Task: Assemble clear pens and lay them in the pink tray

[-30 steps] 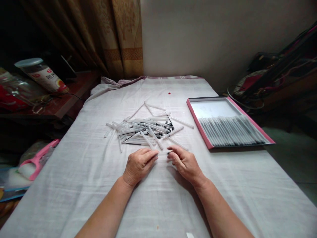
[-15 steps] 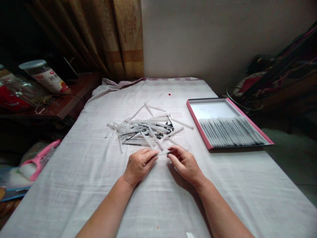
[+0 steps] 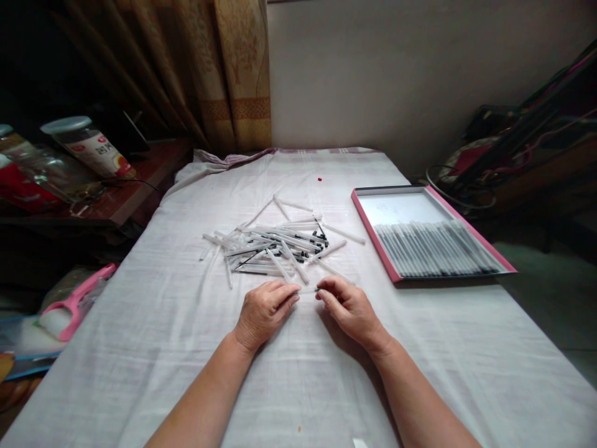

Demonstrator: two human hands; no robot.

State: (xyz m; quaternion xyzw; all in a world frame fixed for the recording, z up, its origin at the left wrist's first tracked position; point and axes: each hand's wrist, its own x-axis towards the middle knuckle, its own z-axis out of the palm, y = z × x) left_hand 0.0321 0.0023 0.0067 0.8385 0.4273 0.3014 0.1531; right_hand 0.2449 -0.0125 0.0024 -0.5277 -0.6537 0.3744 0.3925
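My left hand [image 3: 263, 312] and my right hand [image 3: 349, 307] rest on the white cloth, fingertips pinched on the two ends of one clear pen [image 3: 308, 289] held level between them. Just beyond my hands lies a loose pile of clear pens and tubes with black tips [image 3: 273, 242]. A pink-edged tray [image 3: 369, 227] to the right holds a neat row of finished pens [image 3: 436, 249] in its near half.
The white cloth [image 3: 298, 373] covers a long table that reaches the wall. A small red bit [image 3: 319, 179] lies at the far end. A dark side table with a jar [image 3: 91, 147] stands left. A pink-handled tool [image 3: 74, 300] lies lower left. Clutter fills the right.
Both hands stay pinched on the same pen with almost no movement. The camera has tipped slightly, shifting the scene a little.
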